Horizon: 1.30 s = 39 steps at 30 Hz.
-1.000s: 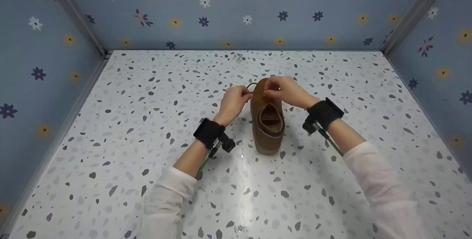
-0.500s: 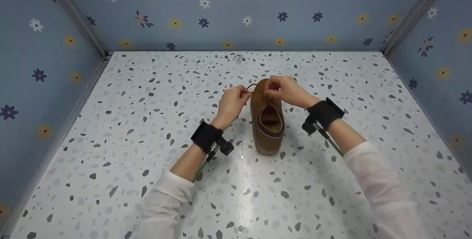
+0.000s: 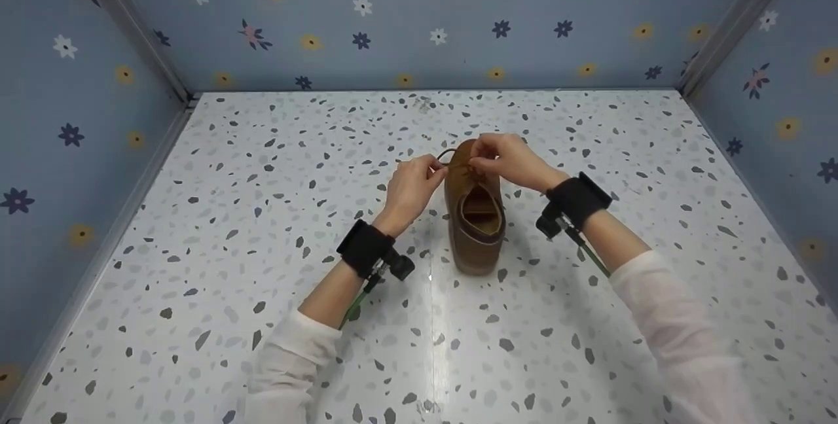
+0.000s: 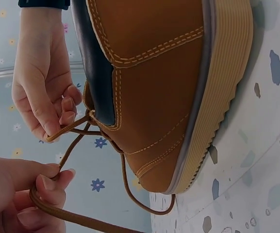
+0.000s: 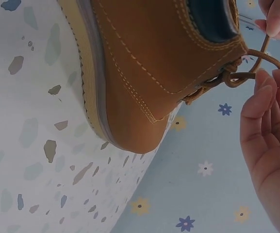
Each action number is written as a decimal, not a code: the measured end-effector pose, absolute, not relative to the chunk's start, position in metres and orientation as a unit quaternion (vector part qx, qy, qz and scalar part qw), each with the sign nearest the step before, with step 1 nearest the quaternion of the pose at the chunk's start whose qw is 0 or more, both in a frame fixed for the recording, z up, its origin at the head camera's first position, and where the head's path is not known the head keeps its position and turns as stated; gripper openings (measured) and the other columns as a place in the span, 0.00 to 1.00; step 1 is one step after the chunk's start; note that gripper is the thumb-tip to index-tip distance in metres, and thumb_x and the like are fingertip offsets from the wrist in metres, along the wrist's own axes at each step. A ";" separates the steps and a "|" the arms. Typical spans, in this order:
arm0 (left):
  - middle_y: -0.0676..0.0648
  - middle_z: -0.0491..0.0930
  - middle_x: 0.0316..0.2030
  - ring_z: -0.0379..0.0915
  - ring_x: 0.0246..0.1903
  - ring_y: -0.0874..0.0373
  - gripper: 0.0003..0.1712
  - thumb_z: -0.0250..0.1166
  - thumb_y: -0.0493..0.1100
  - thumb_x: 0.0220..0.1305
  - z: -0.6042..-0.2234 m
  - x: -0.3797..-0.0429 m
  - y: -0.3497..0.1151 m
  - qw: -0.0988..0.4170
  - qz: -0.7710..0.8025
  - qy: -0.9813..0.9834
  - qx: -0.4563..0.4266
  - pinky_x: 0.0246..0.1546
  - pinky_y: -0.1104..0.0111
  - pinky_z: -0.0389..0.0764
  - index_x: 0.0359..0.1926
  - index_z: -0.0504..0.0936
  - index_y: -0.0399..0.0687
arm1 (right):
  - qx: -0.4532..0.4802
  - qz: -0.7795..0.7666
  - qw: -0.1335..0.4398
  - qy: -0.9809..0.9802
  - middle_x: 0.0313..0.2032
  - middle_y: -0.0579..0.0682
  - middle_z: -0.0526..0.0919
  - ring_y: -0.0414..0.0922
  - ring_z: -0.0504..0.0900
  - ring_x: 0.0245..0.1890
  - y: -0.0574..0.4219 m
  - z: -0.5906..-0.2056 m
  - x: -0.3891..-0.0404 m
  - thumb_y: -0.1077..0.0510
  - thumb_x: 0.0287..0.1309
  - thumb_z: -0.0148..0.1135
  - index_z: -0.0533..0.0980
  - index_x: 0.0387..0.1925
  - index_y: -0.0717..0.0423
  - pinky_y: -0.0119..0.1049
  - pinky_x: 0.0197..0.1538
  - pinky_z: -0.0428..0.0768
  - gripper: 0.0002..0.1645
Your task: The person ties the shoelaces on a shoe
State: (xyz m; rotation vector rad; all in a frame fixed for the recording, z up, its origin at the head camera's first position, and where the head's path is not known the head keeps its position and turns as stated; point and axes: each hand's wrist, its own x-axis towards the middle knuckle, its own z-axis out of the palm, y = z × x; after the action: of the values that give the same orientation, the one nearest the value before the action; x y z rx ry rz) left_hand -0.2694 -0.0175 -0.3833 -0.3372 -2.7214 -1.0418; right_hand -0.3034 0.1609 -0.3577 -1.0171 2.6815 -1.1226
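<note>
A brown lace-up shoe [image 3: 476, 241] with a dark collar and a thick tan ridged sole stands upright on the floor, toe away from me. My left hand [image 3: 409, 192], left of the toe, pinches one strand of the brown lace [image 4: 72, 148] between thumb and forefinger. Its free end [image 4: 96, 224] trails past the fingers. Over the front of the shoe, my right hand [image 3: 510, 159] pinches a bent part of the lace, as the left wrist view shows. Both held strands come from the crossed lacing [image 5: 232, 76] at the top of the shoe. Another strand [image 4: 147, 208] hangs down by the toe.
The shoe is on a white speckled floor [image 3: 262, 214]. Blue flower-patterned walls [image 3: 393, 18] stand behind it and on both sides. Black bands with small cameras [image 3: 366, 248] sit on both wrists, with green cables running back along the arms.
My left hand and forearm have shifted slightly left and toward me, still pinching the lace. The right hand and the shoe look almost unmoved.
</note>
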 end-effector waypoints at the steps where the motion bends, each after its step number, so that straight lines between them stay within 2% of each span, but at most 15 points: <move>1: 0.55 0.66 0.12 0.59 0.10 0.64 0.08 0.51 0.48 0.44 -0.383 -0.269 -0.017 0.104 -0.354 -0.922 -0.116 0.08 0.73 0.59 0.21 0.72 0.52 | -0.330 -0.364 0.029 0.871 0.18 0.45 0.70 0.37 0.67 0.17 0.161 -0.358 -0.303 0.51 0.40 0.49 0.67 0.22 0.53 0.31 0.18 0.64 0.09; 9: 0.56 0.66 0.13 0.60 0.11 0.65 0.07 0.51 0.48 0.44 -0.381 -0.266 -0.016 0.105 -0.345 -0.925 -0.117 0.09 0.74 0.59 0.21 0.72 0.51 | -0.322 -0.366 0.023 0.873 0.19 0.45 0.69 0.37 0.67 0.18 0.160 -0.355 -0.303 0.52 0.40 0.49 0.67 0.23 0.53 0.30 0.19 0.65 0.09; 18: 0.56 0.67 0.14 0.60 0.11 0.64 0.11 0.51 0.52 0.42 -0.378 -0.255 -0.019 0.077 -0.345 -0.928 -0.118 0.09 0.73 0.59 0.22 0.72 0.52 | -0.328 -0.375 0.031 0.866 0.19 0.47 0.70 0.38 0.67 0.19 0.162 -0.351 -0.303 0.55 0.40 0.50 0.67 0.23 0.55 0.31 0.20 0.65 0.08; 27: 0.55 0.66 0.13 0.58 0.09 0.62 0.14 0.49 0.55 0.41 -0.374 -0.239 -0.027 0.055 -0.332 -0.934 -0.123 0.07 0.72 0.57 0.21 0.72 0.51 | -0.325 -0.366 0.020 0.872 0.19 0.45 0.69 0.37 0.66 0.18 0.162 -0.353 -0.303 0.53 0.40 0.49 0.67 0.23 0.53 0.30 0.19 0.65 0.08; 32: 0.55 0.67 0.13 0.59 0.11 0.62 0.11 0.51 0.51 0.43 -0.372 -0.234 -0.032 0.033 -0.334 -0.935 -0.117 0.08 0.72 0.59 0.22 0.72 0.51 | -0.327 -0.370 0.021 0.870 0.19 0.45 0.69 0.37 0.67 0.19 0.162 -0.350 -0.302 0.53 0.40 0.49 0.67 0.23 0.54 0.30 0.20 0.65 0.08; 39: 0.55 0.67 0.12 0.60 0.10 0.63 0.07 0.52 0.48 0.43 -0.366 -0.224 -0.036 0.026 -0.344 -0.930 -0.125 0.07 0.72 0.60 0.23 0.72 0.51 | -0.322 -0.383 0.030 0.865 0.20 0.53 0.69 0.43 0.67 0.19 0.159 -0.337 -0.288 0.60 0.41 0.49 0.67 0.24 0.60 0.32 0.19 0.64 0.07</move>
State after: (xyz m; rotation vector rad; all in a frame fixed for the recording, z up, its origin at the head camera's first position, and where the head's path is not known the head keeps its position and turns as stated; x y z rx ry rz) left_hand -0.2241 -0.0360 -0.3660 -0.3857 -2.8761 -1.0629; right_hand -0.2884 0.1585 -0.3372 -0.9931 2.6685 -1.1796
